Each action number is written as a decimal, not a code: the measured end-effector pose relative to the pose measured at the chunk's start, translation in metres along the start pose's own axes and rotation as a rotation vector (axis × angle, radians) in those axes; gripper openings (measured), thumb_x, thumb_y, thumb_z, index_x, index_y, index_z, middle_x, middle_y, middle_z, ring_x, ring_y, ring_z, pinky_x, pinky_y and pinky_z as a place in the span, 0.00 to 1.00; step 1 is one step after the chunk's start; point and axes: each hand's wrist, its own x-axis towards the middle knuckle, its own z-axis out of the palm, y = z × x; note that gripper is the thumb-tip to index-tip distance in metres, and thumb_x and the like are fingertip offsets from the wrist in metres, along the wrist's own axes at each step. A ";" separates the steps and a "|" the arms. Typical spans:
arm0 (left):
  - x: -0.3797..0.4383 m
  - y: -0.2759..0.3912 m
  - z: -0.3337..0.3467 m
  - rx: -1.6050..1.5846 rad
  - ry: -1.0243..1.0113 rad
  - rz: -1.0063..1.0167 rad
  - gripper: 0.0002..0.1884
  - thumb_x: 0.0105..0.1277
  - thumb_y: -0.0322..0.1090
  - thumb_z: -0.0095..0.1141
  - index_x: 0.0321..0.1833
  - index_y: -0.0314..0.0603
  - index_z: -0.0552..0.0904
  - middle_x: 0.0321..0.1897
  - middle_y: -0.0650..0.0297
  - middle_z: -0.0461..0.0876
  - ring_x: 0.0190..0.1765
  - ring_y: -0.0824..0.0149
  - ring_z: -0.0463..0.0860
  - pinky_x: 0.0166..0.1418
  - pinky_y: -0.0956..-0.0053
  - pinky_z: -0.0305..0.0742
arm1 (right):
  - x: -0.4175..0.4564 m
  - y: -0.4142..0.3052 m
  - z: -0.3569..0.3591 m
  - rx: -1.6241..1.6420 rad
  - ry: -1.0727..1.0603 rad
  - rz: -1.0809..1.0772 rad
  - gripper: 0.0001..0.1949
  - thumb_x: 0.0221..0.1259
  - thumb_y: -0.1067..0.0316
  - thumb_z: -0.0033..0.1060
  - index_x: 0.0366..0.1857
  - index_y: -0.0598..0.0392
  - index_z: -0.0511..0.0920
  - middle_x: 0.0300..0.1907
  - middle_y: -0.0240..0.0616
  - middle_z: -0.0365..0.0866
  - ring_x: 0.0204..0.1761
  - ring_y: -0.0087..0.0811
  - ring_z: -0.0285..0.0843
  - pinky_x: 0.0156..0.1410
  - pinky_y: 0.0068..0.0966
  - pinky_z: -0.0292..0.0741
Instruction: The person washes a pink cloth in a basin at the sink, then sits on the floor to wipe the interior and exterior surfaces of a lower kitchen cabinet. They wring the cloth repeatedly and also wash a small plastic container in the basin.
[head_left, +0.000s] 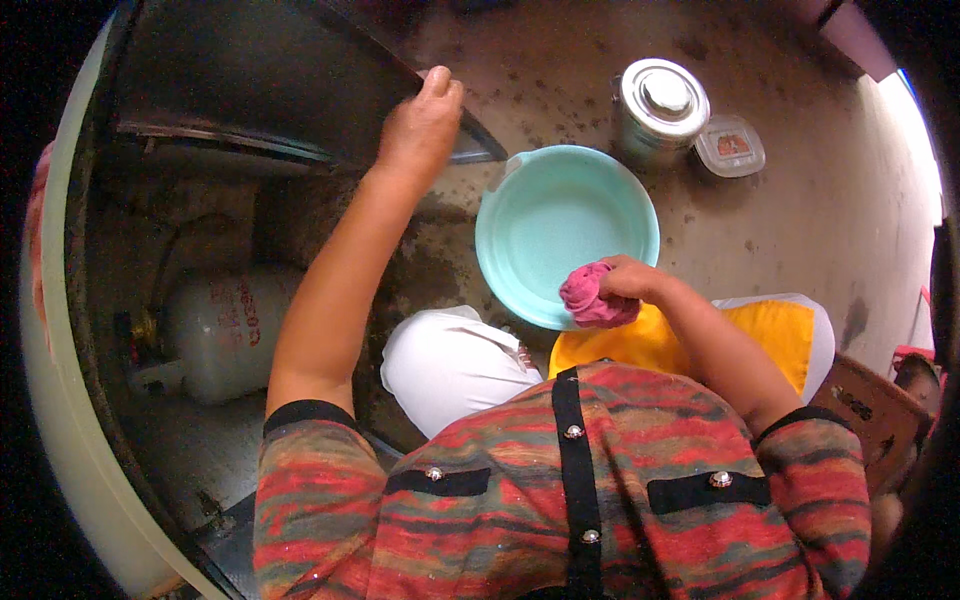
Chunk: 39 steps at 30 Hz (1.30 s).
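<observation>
My left hand (424, 124) is raised at the edge of a dark cabinet door (292, 67), its fingers curled against the door's edge. A bunched pink cloth (589, 300) is gripped in my right hand (630, 281), over the near right rim of a turquoise plastic basin (570, 217). The basin stands on the floor in front of my knees, and no contents can be made out in it. A yellow cloth (772, 337) lies over my right leg, beside the basin.
Beyond the basin stand a lidded steel canister (664, 97) and a clear plastic container (731, 146). A gas cylinder (232, 330) lies or stands inside the dark cabinet at the left. At the right edge is a brown plastic crate (870, 412). The floor has dark wet-looking spots.
</observation>
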 end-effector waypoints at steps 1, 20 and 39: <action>-0.001 0.000 0.000 0.005 -0.005 0.002 0.12 0.59 0.31 0.55 0.45 0.40 0.72 0.46 0.57 0.70 0.38 0.50 0.79 0.38 0.61 0.78 | -0.002 0.001 -0.001 -0.047 -0.006 0.036 0.15 0.42 0.59 0.64 0.35 0.55 0.81 0.30 0.40 0.82 0.30 0.30 0.80 0.34 0.29 0.77; -0.022 0.002 -0.002 -0.039 0.096 0.095 0.06 0.58 0.28 0.52 0.37 0.40 0.72 0.40 0.59 0.71 0.33 0.52 0.79 0.35 0.61 0.76 | -0.030 -0.007 -0.034 -0.352 0.046 0.392 0.11 0.48 0.63 0.58 0.30 0.59 0.83 0.31 0.43 0.84 0.30 0.37 0.83 0.38 0.35 0.79; -0.119 0.007 -0.024 -0.205 0.060 0.163 0.13 0.55 0.24 0.60 0.44 0.36 0.79 0.45 0.57 0.74 0.44 0.59 0.78 0.44 0.70 0.75 | 0.000 -0.013 -0.045 -0.423 -0.016 0.089 0.09 0.48 0.63 0.55 0.23 0.57 0.81 0.25 0.39 0.82 0.23 0.32 0.79 0.30 0.32 0.76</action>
